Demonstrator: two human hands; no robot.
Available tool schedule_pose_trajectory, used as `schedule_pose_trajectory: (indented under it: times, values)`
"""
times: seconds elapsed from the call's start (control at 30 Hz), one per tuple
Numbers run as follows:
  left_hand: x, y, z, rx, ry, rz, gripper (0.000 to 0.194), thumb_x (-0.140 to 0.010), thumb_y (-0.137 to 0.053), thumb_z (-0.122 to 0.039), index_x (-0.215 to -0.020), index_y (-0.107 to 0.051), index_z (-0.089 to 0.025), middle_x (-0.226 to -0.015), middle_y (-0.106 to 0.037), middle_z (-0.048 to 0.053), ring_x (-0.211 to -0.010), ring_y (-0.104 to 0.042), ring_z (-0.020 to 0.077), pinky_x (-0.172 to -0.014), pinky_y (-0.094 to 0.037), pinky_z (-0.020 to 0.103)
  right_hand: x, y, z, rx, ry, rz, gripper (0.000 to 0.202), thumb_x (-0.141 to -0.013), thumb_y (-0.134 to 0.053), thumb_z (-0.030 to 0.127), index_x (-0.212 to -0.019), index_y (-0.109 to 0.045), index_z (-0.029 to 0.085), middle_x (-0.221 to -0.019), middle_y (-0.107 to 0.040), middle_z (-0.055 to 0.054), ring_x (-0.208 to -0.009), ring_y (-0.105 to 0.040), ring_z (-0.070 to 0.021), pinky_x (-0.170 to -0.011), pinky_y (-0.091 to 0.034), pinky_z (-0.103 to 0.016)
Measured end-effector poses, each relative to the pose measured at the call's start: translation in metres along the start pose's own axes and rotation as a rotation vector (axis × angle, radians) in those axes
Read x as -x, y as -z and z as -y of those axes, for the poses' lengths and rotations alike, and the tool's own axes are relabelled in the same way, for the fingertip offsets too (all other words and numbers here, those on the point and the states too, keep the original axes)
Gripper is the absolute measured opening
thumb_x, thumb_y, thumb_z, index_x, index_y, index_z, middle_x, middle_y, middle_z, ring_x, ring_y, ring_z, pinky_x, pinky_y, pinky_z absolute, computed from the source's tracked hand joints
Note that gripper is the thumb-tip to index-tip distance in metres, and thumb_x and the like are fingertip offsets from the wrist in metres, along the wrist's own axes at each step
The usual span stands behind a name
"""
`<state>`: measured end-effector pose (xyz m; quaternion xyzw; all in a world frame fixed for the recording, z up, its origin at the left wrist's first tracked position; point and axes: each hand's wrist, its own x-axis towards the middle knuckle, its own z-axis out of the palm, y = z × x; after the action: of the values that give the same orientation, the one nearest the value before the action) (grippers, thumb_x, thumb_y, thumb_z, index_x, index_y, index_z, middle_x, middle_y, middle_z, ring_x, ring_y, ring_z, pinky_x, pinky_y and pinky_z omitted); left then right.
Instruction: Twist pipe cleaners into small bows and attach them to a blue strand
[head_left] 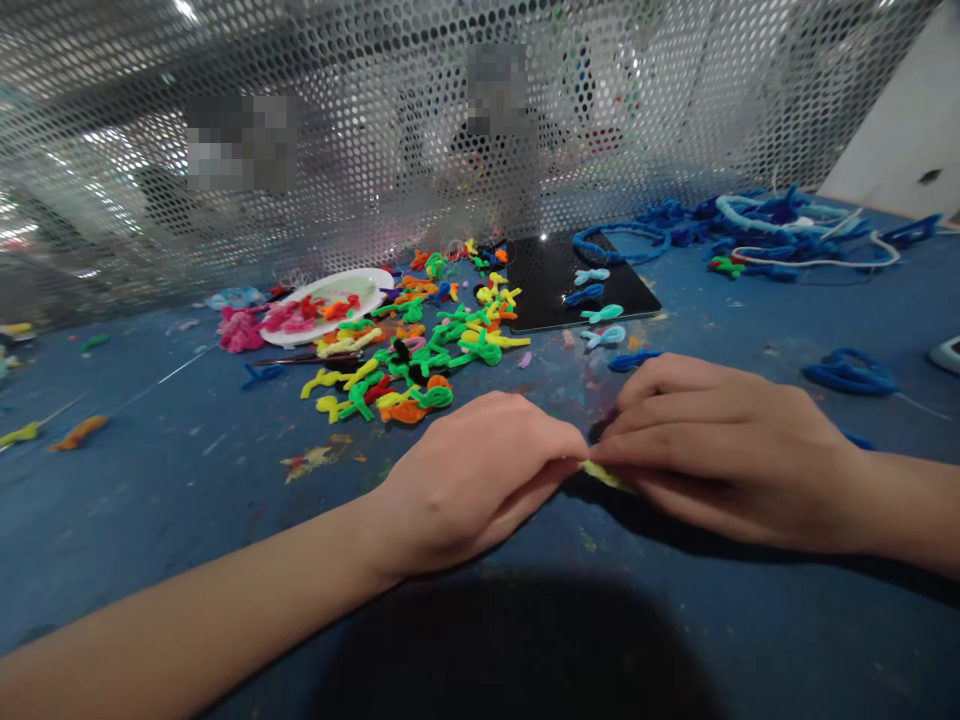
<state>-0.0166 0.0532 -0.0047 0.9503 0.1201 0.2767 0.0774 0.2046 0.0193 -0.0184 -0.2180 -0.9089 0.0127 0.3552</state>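
Observation:
Over the blue table (247, 500), my left hand (480, 480) and my right hand (739, 455) meet at the fingertips. A small yellow fuzzy piece (606, 476) shows between them, pinched by the closed fingers of both; the rest of it is hidden under my right fingers. Just beyond my left hand lies a pile of fuzzy twisted pieces (427, 350) in green, yellow, orange and red. Several light and dark blue twisted pieces (602, 313) lie in a column past my right hand, some on a black glossy plate (540, 285).
A white plate (382, 285) holds pink and orange pieces. Dark tweezers (315, 358) lie in front of it. Blue fuzzy coils (787, 215) and a blue bundle (851, 372) are at the right. A perforated metal screen (360, 130) stands along the back.

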Motion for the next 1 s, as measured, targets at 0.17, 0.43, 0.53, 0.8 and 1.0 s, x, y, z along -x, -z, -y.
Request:
schedule_pose_trajectory:
  times: [0.17, 0.43, 0.53, 0.8, 1.0]
  values:
    - [0.000, 0.001, 0.000, 0.025, 0.048, -0.008, 0.005, -0.087, -0.054, -0.014, -0.091, -0.055, -0.018, -0.080, -0.069, 0.002, -0.074, -0.064, 0.0126, -0.075, -0.049, 0.024, -0.001, -0.001, 0.004, 0.010, -0.084, -0.019, 0.012, -0.088, -0.058, 0.019, -0.095, -0.068, 0.016, -0.076, -0.070, -0.003, -0.073, -0.059, -0.0139, -0.068, -0.047, -0.029]
    - [0.000, 0.000, -0.002, -0.150, -0.097, -0.120, 0.011, -0.084, -0.064, -0.019, -0.094, -0.061, -0.017, -0.086, -0.072, 0.005, -0.078, -0.065, 0.0145, -0.073, -0.048, 0.028, -0.002, 0.000, 0.013, -0.174, -0.300, -0.035, 0.011, -0.089, -0.058, 0.017, -0.091, -0.069, 0.018, -0.076, -0.071, -0.001, -0.068, -0.061, -0.0115, -0.066, -0.046, -0.026]
    - [0.000, 0.001, -0.002, -0.210, -0.155, -0.130, 0.013, -0.083, -0.065, -0.018, -0.096, -0.064, -0.017, -0.088, -0.073, 0.005, -0.080, -0.065, 0.0152, -0.074, -0.048, 0.029, -0.003, -0.001, 0.014, -0.206, -0.333, -0.037, 0.011, -0.088, -0.059, 0.018, -0.091, -0.069, 0.018, -0.075, -0.071, 0.000, -0.067, -0.062, -0.0109, -0.066, -0.046, -0.025]
    - [-0.003, 0.004, -0.006, -0.346, -0.189, -0.195, 0.005, -0.083, -0.065, -0.019, -0.088, -0.063, -0.018, -0.089, -0.073, 0.002, -0.084, -0.063, 0.0173, -0.076, -0.047, 0.031, -0.004, -0.001, 0.016, -0.074, -0.238, 0.003, 0.013, -0.089, -0.054, 0.016, -0.092, -0.067, 0.013, -0.081, -0.069, -0.005, -0.076, -0.060, -0.0150, -0.071, -0.045, -0.030]
    - [-0.002, 0.000, -0.039, -0.272, -0.273, -0.175, 0.006, -0.084, -0.060, -0.014, -0.089, -0.058, -0.017, -0.096, -0.072, 0.005, -0.098, -0.062, 0.0200, -0.086, -0.045, 0.035, -0.001, -0.004, 0.013, 0.118, -0.176, -0.046, 0.015, -0.088, -0.054, 0.017, -0.090, -0.068, 0.014, -0.097, -0.066, -0.010, -0.090, -0.057, -0.0201, -0.080, -0.045, -0.035]
